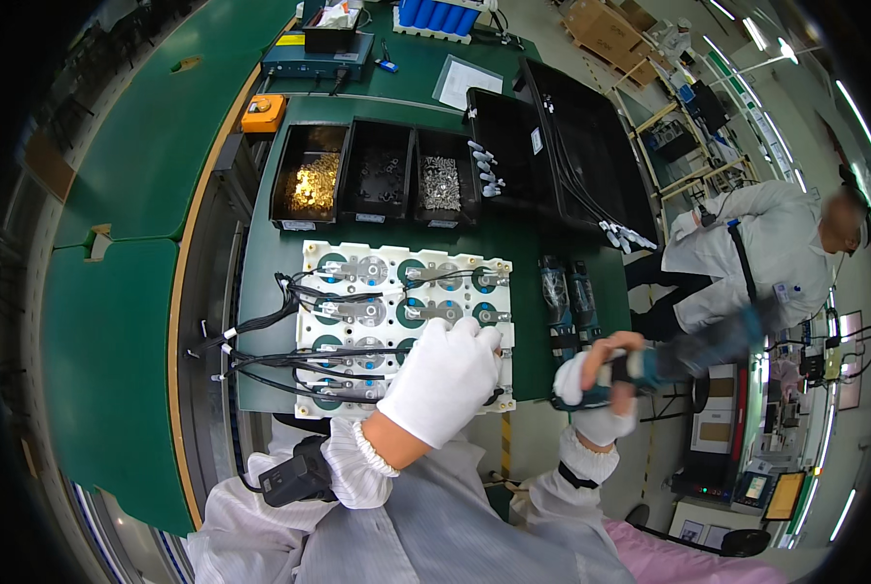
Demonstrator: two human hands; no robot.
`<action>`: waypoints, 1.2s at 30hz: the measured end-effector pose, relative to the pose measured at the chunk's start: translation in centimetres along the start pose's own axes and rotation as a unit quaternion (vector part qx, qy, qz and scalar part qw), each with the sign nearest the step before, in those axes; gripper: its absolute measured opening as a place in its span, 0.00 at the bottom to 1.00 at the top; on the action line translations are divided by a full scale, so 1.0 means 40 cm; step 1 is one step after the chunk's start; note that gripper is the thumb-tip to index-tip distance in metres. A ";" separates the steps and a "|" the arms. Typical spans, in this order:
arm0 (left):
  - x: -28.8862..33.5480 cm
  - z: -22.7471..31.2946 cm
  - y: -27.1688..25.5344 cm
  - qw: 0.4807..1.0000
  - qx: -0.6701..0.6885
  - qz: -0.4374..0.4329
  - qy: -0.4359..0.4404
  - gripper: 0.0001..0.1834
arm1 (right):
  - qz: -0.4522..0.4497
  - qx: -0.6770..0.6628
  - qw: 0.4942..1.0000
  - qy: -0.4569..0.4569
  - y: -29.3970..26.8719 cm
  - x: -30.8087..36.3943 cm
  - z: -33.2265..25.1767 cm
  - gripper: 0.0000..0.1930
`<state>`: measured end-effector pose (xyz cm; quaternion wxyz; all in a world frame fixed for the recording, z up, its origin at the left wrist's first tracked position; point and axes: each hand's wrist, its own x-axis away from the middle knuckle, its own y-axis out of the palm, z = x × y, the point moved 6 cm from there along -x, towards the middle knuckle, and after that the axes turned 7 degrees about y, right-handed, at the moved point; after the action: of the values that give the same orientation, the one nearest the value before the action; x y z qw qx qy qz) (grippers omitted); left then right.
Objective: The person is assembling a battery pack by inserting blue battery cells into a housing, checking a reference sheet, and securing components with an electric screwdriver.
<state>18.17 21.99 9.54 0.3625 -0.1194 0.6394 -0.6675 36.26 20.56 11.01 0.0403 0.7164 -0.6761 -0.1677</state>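
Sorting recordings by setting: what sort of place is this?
Probably a factory assembly area: black bins of small metal parts, a wired white block and a white-coated person suggest it.

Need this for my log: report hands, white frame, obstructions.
Left hand over white frame, lower right; right hand gripping power tool, blurred; black cables lie across frame.

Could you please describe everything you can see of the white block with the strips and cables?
The white block is rectangular and looks plastic. It lies flat on the green tabletop, nearer the wearer than the three black bins. Rows of round spots show green or grey, with grey metal-looking strips across them. Black cables run over it and off its left side. The gloved left hand covers its lower right part.
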 end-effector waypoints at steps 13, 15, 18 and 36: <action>0.005 -0.011 -0.003 0.998 0.054 0.016 -0.022 0.07 | -0.148 -0.011 0.984 -0.102 0.105 -0.105 -0.005 0.36; 0.003 -0.010 0.000 0.998 0.061 0.012 -0.021 0.07 | -0.158 -0.022 0.983 -0.091 0.107 -0.106 -0.002 0.36; 0.004 -0.007 0.006 0.998 0.056 0.017 -0.020 0.07 | -0.172 0.023 0.982 -0.071 0.111 -0.109 0.009 0.33; -0.002 0.046 -0.030 0.996 0.056 -0.034 0.067 0.05 | -0.132 -0.046 0.989 -0.055 0.126 -0.006 -0.026 0.38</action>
<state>18.98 20.53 10.97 0.3024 -0.0752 0.6191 -0.7208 31.74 20.19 13.48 0.0135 0.7866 -0.5682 -0.2414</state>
